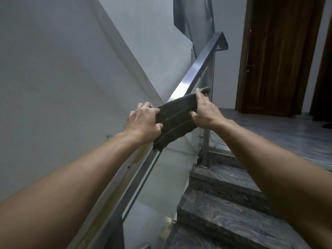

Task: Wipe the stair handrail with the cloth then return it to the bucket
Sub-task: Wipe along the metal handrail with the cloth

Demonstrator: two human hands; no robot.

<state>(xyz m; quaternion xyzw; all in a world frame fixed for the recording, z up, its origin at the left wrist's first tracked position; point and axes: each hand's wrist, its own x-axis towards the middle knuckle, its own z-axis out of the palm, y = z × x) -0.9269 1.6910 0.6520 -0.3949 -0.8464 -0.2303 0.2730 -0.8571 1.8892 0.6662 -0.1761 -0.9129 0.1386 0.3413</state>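
Wiping the handrail

Our left hand (143, 121) and right hand (204, 108) pinch the striped cloth (175, 121) over the metal handrail (199, 63); next we slide it upward.

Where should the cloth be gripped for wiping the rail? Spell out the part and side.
Grip the cloth at its two short ends, coming from above, as the left hand and right hand do: it drapes across the rail, so both ends hang free.
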